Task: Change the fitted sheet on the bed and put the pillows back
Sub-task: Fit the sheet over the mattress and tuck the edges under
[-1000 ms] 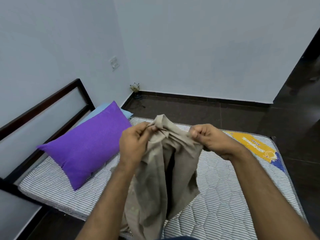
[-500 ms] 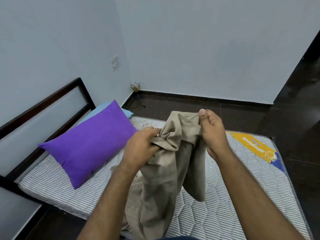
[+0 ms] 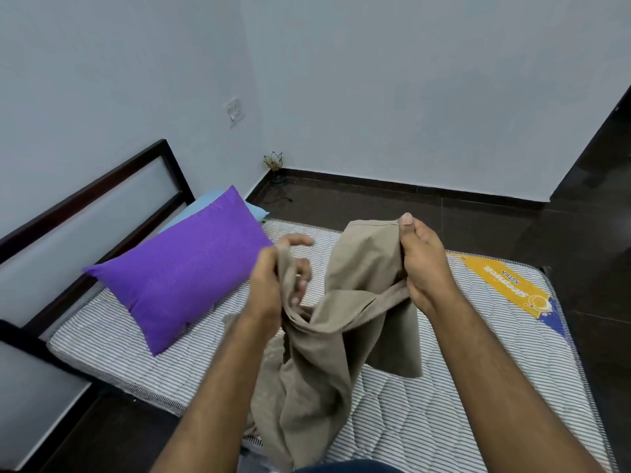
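A beige fitted sheet hangs bunched between my hands over the bare striped mattress. My right hand pinches a hemmed edge of the sheet and holds it up. My left hand holds another fold lower down, thumb and fingers loosely curled round the cloth. The sheet's lower part trails down to the near mattress edge. A purple pillow lies at the head of the mattress, with a light blue pillow mostly hidden behind it.
A dark headboard frame runs along the left wall. The mattress carries an orange label at its far right corner. Dark floor surrounds the bed. A small ornament stands in the room corner.
My right hand has kept the sheet edge raised and moved right, away from the left. My left hand has loosened and shifted its hold, so the cloth spreads wider between them.
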Demonstrator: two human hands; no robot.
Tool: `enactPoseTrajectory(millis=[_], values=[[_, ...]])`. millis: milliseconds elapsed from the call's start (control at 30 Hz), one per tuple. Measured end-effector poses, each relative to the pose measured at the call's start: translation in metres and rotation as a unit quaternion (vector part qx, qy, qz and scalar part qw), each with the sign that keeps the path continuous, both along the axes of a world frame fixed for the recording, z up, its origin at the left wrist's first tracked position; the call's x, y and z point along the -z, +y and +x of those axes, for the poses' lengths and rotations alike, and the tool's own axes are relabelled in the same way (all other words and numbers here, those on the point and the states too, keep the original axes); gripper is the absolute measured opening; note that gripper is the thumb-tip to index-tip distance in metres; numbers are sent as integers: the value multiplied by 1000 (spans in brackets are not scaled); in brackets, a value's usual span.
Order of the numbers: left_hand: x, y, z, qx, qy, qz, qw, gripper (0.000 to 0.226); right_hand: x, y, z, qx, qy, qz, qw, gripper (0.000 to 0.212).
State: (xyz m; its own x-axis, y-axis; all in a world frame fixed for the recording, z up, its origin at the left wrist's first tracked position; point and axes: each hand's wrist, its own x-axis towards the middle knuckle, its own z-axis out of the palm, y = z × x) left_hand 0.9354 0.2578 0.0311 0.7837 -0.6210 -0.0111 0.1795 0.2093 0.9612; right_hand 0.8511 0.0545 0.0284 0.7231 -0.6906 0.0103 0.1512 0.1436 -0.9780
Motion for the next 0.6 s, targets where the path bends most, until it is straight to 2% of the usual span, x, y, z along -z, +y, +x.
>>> enactPoseTrajectory(millis=[67, 133, 200, 267, 333, 433, 500, 600], values=[[4, -10, -9, 75, -77, 71, 992, 59, -3, 7, 2, -28, -9, 9, 1000, 38], [7, -17, -18, 107, -125, 115, 980, 54, -7, 12, 4, -53, -14, 10, 998, 37], [7, -21, -25, 121, -146, 107, 976, 50, -9, 13, 3, -81, -24, 14, 996, 39], [3, -23, -29, 122, -129, 94, 980, 49, -9, 12, 3, -109, -33, 20, 993, 42], [0, -25, -29, 85, -166, 160, 969, 56, -11, 14, 1, -134, -40, 29, 990, 37], [8, -27, -25, 42, -243, 256, 935, 53, -14, 22, 1, -153, -28, 33, 987, 26], [9, -27, -20, -5, -300, 289, 909, 54, -15, 24, 4, -112, -15, 32, 993, 25], [3, -20, -9, -41, -429, 397, 810, 80, -14, 12, 11, 24, -3, 101, 995, 28]])
